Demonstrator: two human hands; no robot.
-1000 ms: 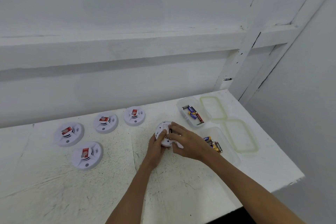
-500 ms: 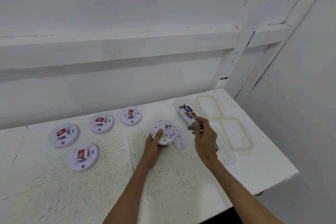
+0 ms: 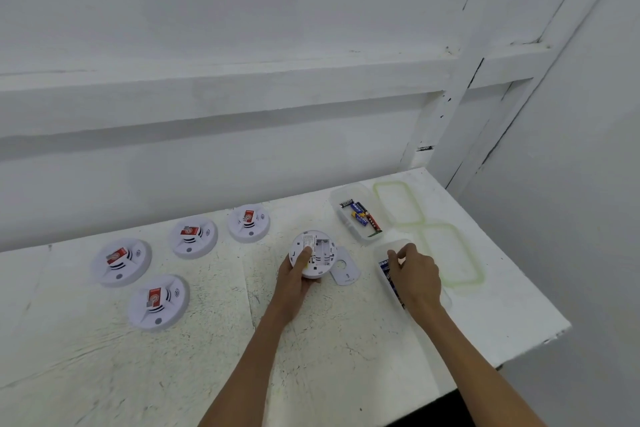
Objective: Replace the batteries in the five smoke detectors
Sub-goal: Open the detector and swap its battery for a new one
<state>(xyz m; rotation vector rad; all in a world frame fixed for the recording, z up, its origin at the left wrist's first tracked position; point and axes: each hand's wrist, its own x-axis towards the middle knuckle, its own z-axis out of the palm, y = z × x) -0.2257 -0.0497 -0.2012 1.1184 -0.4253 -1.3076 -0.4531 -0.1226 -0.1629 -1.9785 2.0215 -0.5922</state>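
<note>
Left hand (image 3: 296, 279) grips overturned detector (image 3: 317, 253) mid-worktop (image 3: 104, 374), thumb across its back, battery bay exposed. Loose cover (image 3: 343, 270) lies flat just right of it. Right hand (image 3: 417, 276) reaches into near battery box (image 3: 382, 253), fingers curled; I cannot tell if it holds anything. Far battery box (image 3: 341, 194) sits beyond, batteries inside. Four other detectors (image 3: 158, 302) face-up at left.

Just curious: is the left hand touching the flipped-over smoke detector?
Touching. The head view shows the left hand gripping the flipped-over smoke detector, thumb lying across its back.
</note>
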